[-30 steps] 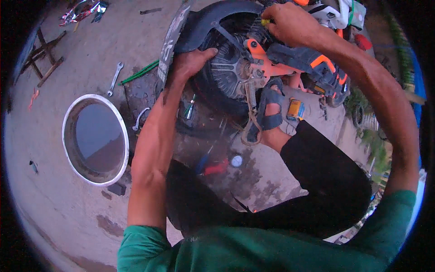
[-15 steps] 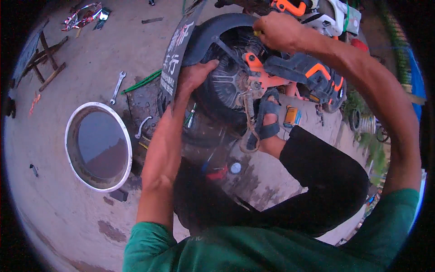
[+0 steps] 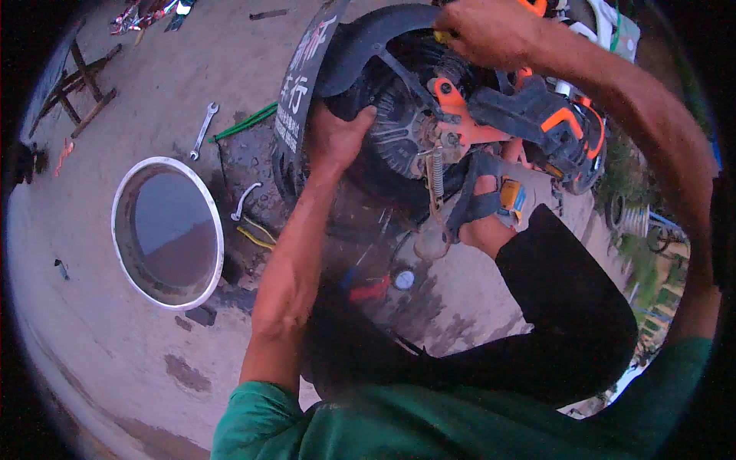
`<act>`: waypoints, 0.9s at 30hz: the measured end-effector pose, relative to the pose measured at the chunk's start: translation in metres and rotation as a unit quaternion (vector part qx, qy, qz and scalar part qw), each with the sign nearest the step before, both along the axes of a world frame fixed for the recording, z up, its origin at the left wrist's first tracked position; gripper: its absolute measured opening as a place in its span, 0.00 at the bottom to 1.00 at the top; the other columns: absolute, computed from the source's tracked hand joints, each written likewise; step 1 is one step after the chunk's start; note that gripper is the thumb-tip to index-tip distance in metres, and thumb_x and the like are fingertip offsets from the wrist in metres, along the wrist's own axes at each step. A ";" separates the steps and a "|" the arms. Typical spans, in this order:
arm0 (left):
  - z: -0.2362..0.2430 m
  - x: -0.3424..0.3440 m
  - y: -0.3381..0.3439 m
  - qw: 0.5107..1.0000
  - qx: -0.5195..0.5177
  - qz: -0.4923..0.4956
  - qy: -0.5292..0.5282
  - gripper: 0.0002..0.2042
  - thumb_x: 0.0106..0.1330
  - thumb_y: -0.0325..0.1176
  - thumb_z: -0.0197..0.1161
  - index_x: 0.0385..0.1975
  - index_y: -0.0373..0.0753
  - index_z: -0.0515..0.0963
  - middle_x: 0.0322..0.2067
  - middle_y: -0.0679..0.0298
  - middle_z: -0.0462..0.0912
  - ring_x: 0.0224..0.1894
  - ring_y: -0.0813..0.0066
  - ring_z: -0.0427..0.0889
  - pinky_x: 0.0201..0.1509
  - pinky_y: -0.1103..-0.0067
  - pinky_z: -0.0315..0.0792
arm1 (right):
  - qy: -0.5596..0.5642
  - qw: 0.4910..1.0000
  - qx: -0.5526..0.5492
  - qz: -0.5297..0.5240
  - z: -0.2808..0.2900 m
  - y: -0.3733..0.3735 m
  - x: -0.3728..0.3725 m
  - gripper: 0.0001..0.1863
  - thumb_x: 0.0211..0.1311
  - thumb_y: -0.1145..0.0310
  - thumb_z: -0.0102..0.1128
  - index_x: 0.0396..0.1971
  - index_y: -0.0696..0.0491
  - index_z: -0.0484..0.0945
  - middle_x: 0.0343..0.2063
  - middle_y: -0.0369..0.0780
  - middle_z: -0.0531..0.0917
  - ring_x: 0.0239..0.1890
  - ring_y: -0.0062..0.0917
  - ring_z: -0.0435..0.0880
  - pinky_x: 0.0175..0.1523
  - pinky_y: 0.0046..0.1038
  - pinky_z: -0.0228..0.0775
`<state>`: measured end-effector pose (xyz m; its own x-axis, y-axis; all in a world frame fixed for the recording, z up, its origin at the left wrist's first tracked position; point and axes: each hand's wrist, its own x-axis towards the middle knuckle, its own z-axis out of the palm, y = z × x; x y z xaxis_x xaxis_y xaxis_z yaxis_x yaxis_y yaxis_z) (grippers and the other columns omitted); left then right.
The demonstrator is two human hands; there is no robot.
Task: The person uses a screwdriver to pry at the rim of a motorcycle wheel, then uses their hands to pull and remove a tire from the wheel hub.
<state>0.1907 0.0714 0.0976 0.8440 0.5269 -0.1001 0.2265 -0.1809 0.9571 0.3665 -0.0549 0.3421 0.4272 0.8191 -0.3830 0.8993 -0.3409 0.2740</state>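
A dirty electric scooter or motorbike with orange parts (image 3: 460,115) is in front of me, its wheel (image 3: 395,142) under a black fender (image 3: 368,54). My left hand (image 3: 337,138) grips the tyre's near side, thumb toward the hub and fingers hidden behind the tyre. A dark plate with white lettering (image 3: 295,100) hangs beside that wrist. Above the wheel, my right hand (image 3: 491,34) is closed round a small yellow thing (image 3: 441,36), most of it covered by the fingers. A coil spring (image 3: 437,172) and a kickstand (image 3: 433,245) sit below the orange frame.
A white-rimmed basin of dark water (image 3: 167,234) stands at left. Near it lie an open-end wrench (image 3: 204,130), a curved metal lever (image 3: 244,201), yellow handles (image 3: 257,239) and a green strap (image 3: 244,123). A round gauge (image 3: 404,280) and a yellow box (image 3: 511,198) lie nearer my legs.
The view has shifted, so the wheel and frame appear higher and farther right. My left hand stays on the tyre; my right hand appears higher, with the yellow thing still in it.
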 end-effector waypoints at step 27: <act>0.001 0.050 0.031 0.991 -0.036 -0.097 -0.084 0.33 0.62 0.53 0.71 0.61 0.36 0.77 0.61 0.52 0.80 0.64 0.55 0.77 0.69 0.68 0.67 | 0.073 0.982 -0.099 -0.143 0.059 0.013 -0.015 0.17 0.73 0.56 0.54 0.48 0.51 0.84 0.38 0.46 0.86 0.40 0.40 0.86 0.48 0.42 0.79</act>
